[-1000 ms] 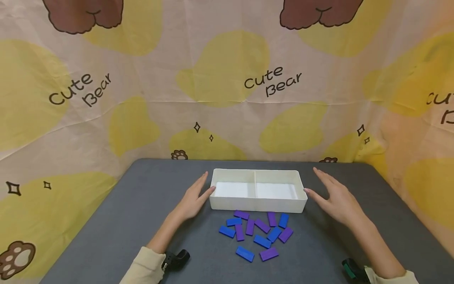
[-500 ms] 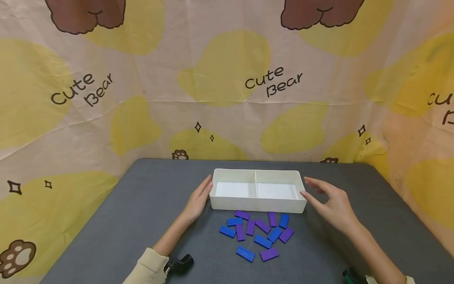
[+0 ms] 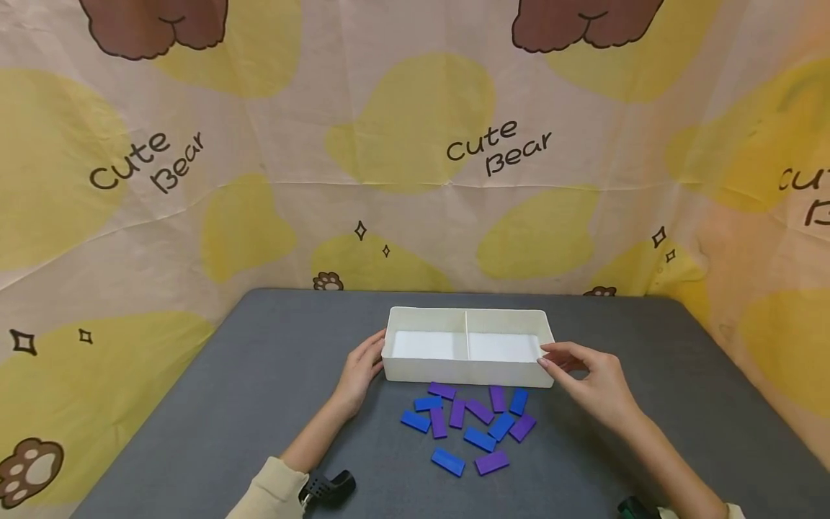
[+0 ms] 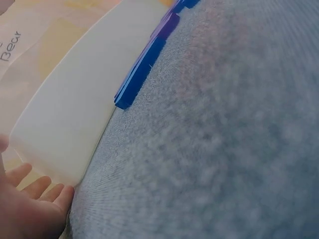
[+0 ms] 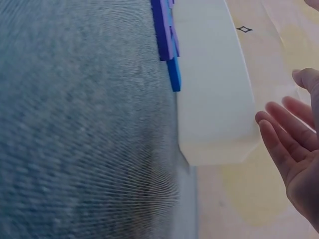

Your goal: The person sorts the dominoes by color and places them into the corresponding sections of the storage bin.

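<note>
A white box (image 3: 468,373) with a divider (image 3: 466,335) and two compartments stands on the grey table. My left hand (image 3: 355,375) lies along its left end with fingers extended, and the left wrist view shows those fingertips (image 4: 44,185) at the end wall. Over the box's right front corner is my right hand (image 3: 599,382), its thumb and forefinger bent loosely toward the rim. In the right wrist view its relaxed fingers (image 5: 281,134) are spread beside the box end. Both compartments hold nothing.
Several small flat blocks, blue (image 3: 448,462) and purple (image 3: 491,463), lie scattered before the box, the farthest right by its front wall. A printed cloth (image 3: 415,144) hangs behind the table (image 3: 279,339). Black wrist devices (image 3: 328,488) show at the sleeves.
My left fingers have come in against the box's left end and drawn together. My right hand has moved left and toward me, onto the right front corner. The blocks have not moved.
</note>
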Motion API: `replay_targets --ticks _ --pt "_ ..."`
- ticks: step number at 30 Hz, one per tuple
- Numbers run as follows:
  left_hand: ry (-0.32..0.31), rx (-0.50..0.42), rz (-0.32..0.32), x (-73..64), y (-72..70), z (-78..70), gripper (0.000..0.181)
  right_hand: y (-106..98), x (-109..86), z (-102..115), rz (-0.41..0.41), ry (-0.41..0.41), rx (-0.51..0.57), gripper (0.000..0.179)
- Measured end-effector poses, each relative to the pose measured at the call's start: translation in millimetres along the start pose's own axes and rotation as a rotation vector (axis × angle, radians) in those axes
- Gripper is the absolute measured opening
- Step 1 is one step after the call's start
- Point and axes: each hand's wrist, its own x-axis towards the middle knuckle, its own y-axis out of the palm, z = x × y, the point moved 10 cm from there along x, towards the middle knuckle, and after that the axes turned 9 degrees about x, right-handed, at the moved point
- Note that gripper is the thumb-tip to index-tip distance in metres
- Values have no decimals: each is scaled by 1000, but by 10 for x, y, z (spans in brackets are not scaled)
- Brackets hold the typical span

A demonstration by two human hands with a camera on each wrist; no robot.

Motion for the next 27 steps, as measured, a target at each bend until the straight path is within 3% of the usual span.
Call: replay_targets --ticks 6,13,19,27 --pt "-39 -66 -30 4 -39 64 50 93 -46 -53 31 24 20 16" --pt "-35 -117 -24 22 -43 96 49 211 -114 -155 85 48 21 11" --pt "-40 -125 -20 17 -55 116 50 354 -154 -248 199 94 13 9" --pt "-49 -126 -15 15 -54 118 49 545 -225 -354 382 160 10 21"
